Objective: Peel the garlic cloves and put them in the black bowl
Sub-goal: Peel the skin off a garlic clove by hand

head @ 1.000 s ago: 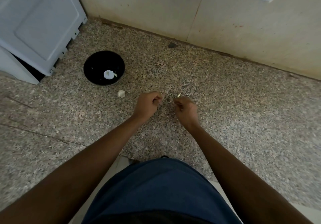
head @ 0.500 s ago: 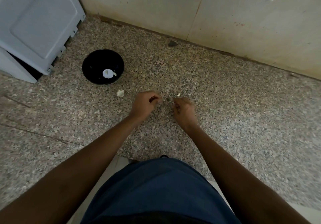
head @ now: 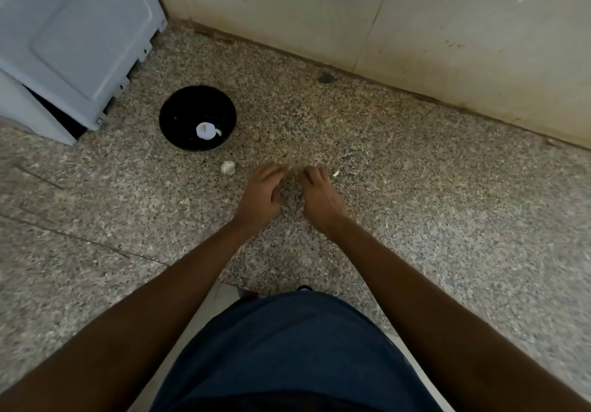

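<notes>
The black bowl (head: pixel 174 109) stands on the speckled floor at the upper left, with one white peeled garlic piece (head: pixel 205 131) inside it. A pale garlic clove (head: pixel 228 167) lies on the floor just below the bowl. My left hand (head: pixel 260 195) and my right hand (head: pixel 321 199) are close together on the floor, fingers curled, fingertips meeting on a small pale garlic clove (head: pixel 292 168) that both pinch. It is blurred and mostly hidden. A small pale scrap of skin (head: pixel 335 173) lies right of my right hand.
A white appliance (head: pixel 73 37) stands at the upper left, close to the bowl. A beige wall (head: pixel 351 18) runs along the back, with a dark chip (head: pixel 325 76) at its foot. My blue-clad knee (head: pixel 287 347) fills the bottom centre.
Both hands have drawn closer together, fingertips now meeting on the clove. The pale scrap that was at my right fingertips now lies on the floor beside that hand.
</notes>
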